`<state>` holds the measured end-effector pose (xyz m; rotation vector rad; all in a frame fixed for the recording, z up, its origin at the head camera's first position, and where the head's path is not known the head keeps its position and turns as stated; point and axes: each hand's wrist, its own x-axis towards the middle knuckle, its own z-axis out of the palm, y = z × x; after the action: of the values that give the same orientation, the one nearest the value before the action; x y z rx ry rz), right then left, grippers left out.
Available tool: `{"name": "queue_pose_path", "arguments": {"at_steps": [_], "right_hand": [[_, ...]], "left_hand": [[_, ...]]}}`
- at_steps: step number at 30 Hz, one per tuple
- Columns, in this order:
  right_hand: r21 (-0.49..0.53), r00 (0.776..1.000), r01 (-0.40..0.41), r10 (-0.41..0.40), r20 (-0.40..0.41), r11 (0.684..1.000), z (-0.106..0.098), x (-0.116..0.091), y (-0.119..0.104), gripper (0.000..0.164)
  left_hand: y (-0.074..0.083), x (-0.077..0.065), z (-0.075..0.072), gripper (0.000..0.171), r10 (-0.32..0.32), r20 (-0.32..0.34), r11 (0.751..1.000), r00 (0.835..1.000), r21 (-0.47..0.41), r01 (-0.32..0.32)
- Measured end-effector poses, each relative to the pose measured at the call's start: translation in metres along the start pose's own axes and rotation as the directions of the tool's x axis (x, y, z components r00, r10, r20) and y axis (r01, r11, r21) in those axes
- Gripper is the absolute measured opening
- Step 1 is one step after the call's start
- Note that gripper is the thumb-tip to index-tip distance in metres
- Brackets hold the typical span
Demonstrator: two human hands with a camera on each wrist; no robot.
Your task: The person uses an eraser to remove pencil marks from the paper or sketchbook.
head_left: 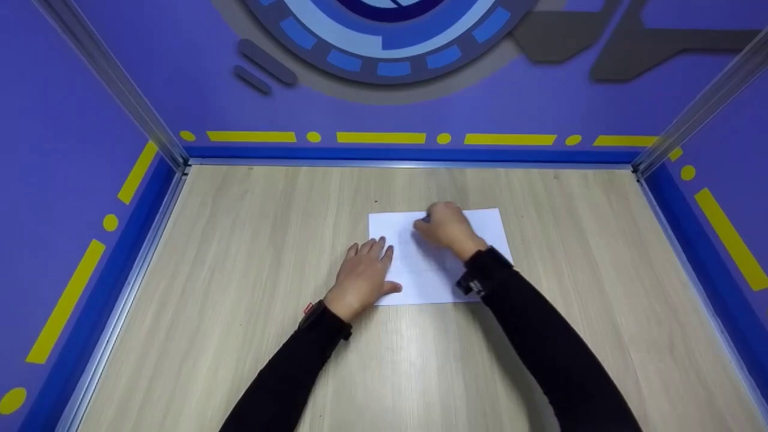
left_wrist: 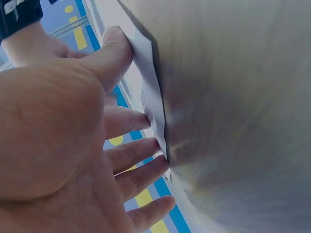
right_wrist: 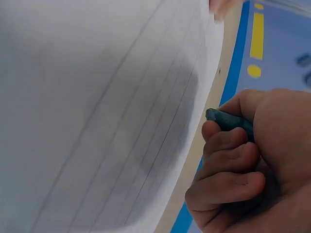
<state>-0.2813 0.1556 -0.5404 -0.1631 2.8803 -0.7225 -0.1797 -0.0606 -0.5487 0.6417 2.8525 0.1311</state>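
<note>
A white sheet of paper lies on the table, with several thin grey lines across it in the right wrist view. The left hand rests at the sheet's left edge, fingers spread and straight, thumb on the paper. In the left wrist view the fingertips touch the paper's edge. Over the sheet's upper part, the right hand has curled fingers and grips a small dark teal stub between thumb and forefinger. Most of the stub is hidden in the hand, so its exact kind cannot be told.
The wood-grain table is bounded by blue-purple panels with yellow marks at the back and both sides. Metal rails run along the table's edges. Dark bands sit round the wrists.
</note>
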Motion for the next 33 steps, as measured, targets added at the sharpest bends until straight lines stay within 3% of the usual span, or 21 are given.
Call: {"name": "queue_pose_path", "arguments": {"at_steps": [4,7,17,22,29,33], "right_hand": [[-0.03,0.998,0.066,-0.066,0.002,0.997,0.016,0.007,-0.03,0.031],[-0.042,0.997,0.079,-0.079,0.016,0.996,0.026,0.011,-0.04,0.028],[-0.019,0.999,0.036,-0.036,0.037,0.999,0.03,0.016,-0.027,0.028],[0.003,1.0,0.005,-0.005,0.018,1.0,0.016,0.013,-0.003,0.026],[0.064,0.998,-0.059,0.059,-0.003,0.996,-0.016,0.008,0.054,0.035],[0.091,0.992,-0.127,0.125,0.021,0.988,-0.031,0.002,0.085,0.027]], "left_hand": [[0.0,-0.001,0.001,0.091,0.011,-0.031,1.0,0.999,0.0,-0.011],[0.0,-0.002,0.001,0.089,0.024,-0.05,1.0,0.998,0.014,-0.023],[0.0,-0.002,0.002,0.09,0.015,-0.048,0.999,0.999,0.037,-0.013],[0.001,-0.002,0.002,0.091,0.018,-0.037,1.0,0.999,0.017,-0.017],[0.0,-0.003,-0.001,0.091,-0.007,0.002,1.0,1.0,-0.013,0.007],[0.0,-0.004,0.0,0.09,-0.008,0.007,0.999,1.0,-0.034,0.009]]}}
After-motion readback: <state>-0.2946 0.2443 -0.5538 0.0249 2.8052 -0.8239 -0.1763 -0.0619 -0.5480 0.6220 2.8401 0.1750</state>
